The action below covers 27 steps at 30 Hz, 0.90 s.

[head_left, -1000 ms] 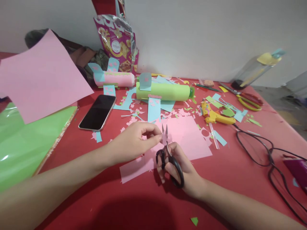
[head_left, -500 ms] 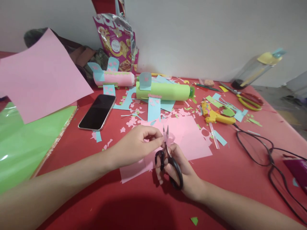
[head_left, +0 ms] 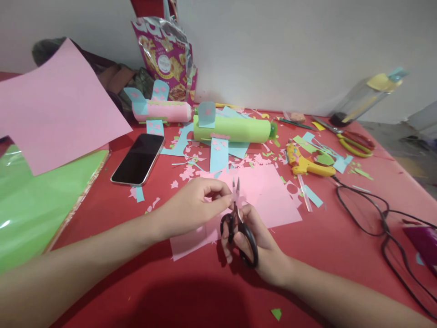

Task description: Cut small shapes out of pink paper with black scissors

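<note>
Red tabletop (head_left: 307, 246), pink sheet (head_left: 273, 198) (scraps (head_left: 187, 172) beside), phone (head_left: 138, 159), glue gun (head_left: 309, 168)

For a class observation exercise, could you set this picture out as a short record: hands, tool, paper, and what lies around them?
Left hand: fingers pinching a small pink paper piece
Right hand: fingers in the handles of black-handled scissors
Blades: pointing away from the person, slightly apart, at the small piece
Beneath: pink sheet on a red table
Beyond the hands: green tube and pink tube, both with blue fins
Left side: phone, screen dark
Right side: yellow glue gun, lying down
Cut line: too small to make out
</note>
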{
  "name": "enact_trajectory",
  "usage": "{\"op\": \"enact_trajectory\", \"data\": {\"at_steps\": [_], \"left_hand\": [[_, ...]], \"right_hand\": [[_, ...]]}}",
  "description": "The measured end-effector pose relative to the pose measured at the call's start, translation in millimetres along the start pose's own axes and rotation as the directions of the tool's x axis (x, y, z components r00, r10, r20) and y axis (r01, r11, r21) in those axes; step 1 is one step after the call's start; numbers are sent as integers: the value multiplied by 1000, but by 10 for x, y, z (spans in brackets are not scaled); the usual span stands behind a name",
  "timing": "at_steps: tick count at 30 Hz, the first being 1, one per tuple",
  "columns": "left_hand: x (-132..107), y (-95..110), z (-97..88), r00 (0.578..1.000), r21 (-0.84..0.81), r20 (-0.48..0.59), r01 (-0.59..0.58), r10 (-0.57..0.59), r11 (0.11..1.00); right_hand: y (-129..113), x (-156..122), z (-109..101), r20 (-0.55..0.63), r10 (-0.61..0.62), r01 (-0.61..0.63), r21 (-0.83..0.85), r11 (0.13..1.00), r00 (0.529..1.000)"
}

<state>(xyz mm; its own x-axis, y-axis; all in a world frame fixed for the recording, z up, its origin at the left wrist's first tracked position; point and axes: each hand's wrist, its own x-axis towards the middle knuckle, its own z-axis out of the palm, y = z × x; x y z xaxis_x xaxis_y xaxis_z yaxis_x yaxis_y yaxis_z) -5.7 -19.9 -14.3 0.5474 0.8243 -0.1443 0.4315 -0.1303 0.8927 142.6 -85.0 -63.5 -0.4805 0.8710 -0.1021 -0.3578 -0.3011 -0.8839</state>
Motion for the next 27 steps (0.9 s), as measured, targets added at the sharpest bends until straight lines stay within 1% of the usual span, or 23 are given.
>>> {"op": "enact_trajectory", "data": {"at_steps": [4,10,15,20,24,27], "left_hand": [[-1,23,-10,1000,-34,-26,-5,4,999],[-16,21,-6,998,-7,-63,-9,8,1000],[-15,21,-13,999,17,-47,-25,25,1000],[-11,36,-55,1000,69,-4,-28,29,997],[-7,53,-99,1000,146,15,-27,25,989],[-5,56,-127,999,168,31,-13,8,986]], "right_hand": [[12,5,8,-37,2,-2,3,1000,999],[24,1,-2,-41,9,-9,-5,1000,999],[-2,2,8,-44,8,-9,-23,1000,999],[-26,3,8,-21,-1,0,-33,999,1000],[-25,2,9,-28,21,-22,-34,999,999],[-19,-4,12,-38,42,-43,-36,998,998]]}}
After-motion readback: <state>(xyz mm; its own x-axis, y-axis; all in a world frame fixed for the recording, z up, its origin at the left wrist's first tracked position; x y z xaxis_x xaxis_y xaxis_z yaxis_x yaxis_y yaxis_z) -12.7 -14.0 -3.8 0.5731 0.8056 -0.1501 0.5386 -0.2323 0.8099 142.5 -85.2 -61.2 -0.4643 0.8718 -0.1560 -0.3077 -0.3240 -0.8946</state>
